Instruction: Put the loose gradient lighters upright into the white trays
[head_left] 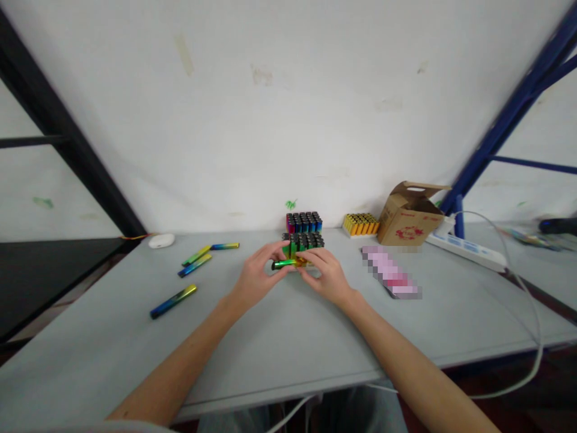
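In front of me, both hands pinch a slim, shiny tube [283, 264], green along its left part and yellow-orange towards the right, with a dark left end. My left hand [258, 273] has its thumb and fingers closed around the tube's left and middle part. Fingers of my right hand [327, 275] close on the yellow-orange end and partly cover it. Whether that end is a separate piece I cannot tell. Just behind my fingertips stands a block of green lighters [304, 242] with black tops, its lower part hidden by my hands.
Behind stands a multicoloured lighter block [305, 222]; right of it are a tray of yellow cylinders [360, 224], an open cardboard box [408, 219], a blurred phone [390, 272] and a power strip [469, 251]. At left lie several shiny tubes [174, 302] and a white case [161, 240].
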Available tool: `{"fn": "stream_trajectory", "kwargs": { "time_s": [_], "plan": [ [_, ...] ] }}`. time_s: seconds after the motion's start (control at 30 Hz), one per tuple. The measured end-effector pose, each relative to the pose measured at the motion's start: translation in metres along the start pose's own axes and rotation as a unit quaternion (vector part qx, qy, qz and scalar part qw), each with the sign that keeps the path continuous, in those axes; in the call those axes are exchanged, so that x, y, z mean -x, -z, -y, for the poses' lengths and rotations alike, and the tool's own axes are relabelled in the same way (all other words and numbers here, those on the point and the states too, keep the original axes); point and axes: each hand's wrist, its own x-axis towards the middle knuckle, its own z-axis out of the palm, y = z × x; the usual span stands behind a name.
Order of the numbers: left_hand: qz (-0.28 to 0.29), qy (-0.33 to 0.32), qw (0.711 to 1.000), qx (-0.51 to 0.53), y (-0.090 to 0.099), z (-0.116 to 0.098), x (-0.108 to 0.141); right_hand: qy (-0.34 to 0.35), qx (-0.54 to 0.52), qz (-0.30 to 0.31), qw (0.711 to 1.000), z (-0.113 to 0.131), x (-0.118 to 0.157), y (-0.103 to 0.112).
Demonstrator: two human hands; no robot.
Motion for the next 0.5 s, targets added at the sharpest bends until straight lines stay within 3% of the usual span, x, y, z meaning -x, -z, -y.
{"fn": "stream_trajectory", "kwargs": {
  "time_s": [0.1, 0.33, 0.5],
  "plan": [
    [-0.013, 0.038, 0.999, 0.003, 0.002, 0.003, 0.008, 0.001, -0.041, 0.033, 0.999, 0.005, 0.0, -0.003],
    [-0.005, 0.08, 0.996, 0.04, 0.0, 0.006, 0.007, -0.032, -0.067, 0.026, 0.997, 0.007, 0.003, -0.007],
    [-0.055, 0.101, 0.993, 0.029, -0.007, -0.003, 0.009, -0.017, -0.03, 0.031, 0.999, 0.009, 0.003, -0.011]
  ]
}}
